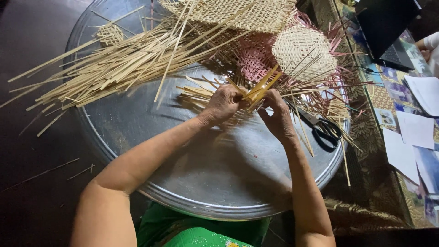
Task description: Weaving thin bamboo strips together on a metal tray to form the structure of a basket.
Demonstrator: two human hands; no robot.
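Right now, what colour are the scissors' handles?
Black, on the scissors beside the right hand; head view.

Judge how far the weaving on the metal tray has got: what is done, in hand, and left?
Done: woven mats lie finished. In hand: left hand and right hand cross a few strips. Left: a loose strip pile on the tray.

— How's my feed looking?

— I'm getting soft, even light from above. The metal tray [137, 132] shows a dull sheen, brightest near its upper left rim, no harsh glare. My arms throw broad, soft shadows across its lower half.

— Dark spots?

— The floor [32, 151] on the left is very dim, nearly black. The papers [414, 130] on the right run bright, slightly washed.

— Sharpness?

— Crisp at the centre. The wide lens bends the edges, and the near forearms look stretched and slightly soft.
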